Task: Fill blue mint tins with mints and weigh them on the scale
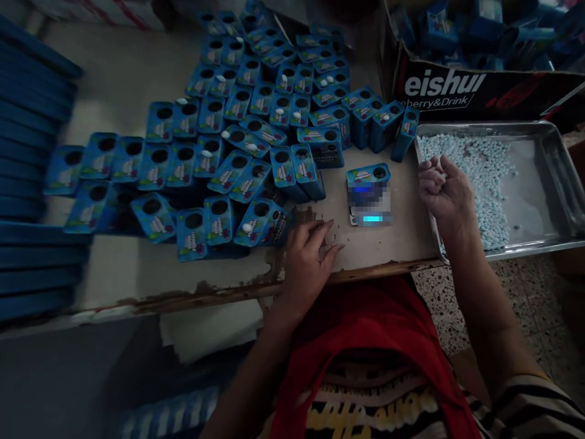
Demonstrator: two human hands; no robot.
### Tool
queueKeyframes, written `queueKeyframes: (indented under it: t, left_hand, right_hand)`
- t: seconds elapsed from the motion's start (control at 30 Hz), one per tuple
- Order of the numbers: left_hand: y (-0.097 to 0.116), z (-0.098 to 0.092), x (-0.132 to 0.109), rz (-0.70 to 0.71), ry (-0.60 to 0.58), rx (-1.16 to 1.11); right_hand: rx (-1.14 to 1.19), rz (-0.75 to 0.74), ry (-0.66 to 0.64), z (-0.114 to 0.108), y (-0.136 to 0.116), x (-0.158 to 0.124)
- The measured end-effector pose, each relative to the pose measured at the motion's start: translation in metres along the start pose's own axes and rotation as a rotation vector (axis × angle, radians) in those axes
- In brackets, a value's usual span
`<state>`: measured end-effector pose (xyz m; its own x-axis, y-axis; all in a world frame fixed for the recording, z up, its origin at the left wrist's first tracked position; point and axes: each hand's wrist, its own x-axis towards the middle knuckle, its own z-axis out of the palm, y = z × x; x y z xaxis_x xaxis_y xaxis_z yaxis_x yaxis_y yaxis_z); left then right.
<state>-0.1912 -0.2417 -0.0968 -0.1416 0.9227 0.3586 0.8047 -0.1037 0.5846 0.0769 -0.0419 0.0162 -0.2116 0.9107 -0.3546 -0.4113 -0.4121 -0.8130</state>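
My left hand (309, 253) lies flat on the worn table (137, 268), fingers spread, holding nothing, just below a heap of small blue tins (237, 134) with round holes. My right hand (442, 190) hovers at the left rim of a metal tray (543, 183), fingers curled together in a pinch; what they hold is hidden. Pale blue-white tablets (475, 164) fill the tray's left half. One blue tin (368, 177) sits on a small scale (372, 210) between my hands.
A cardboard box (479, 85) full of more blue tins stands behind the tray. Stacked blue flat pieces (31, 183) line the left edge. The table's front edge is chipped. Speckled floor shows at lower right.
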Motion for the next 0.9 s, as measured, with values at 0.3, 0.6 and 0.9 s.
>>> queueKeyframes:
  t: [0.3, 0.6, 0.9]
  left_hand:
    - [-0.002, -0.016, 0.011, 0.046, 0.059, -0.001]
    - [0.006, -0.010, 0.017, 0.079, 0.000, -0.093]
    - [0.023, 0.058, 0.081, -0.202, 0.060, -0.520]
  right_hand:
    - [-0.361, 0.231, -0.068, -0.006, -0.007, -0.001]
    - [-0.288, 0.343, -0.040, -0.033, -0.031, -0.004]
    - [-1.163, -0.151, -0.092, -0.103, -0.043, -0.025]
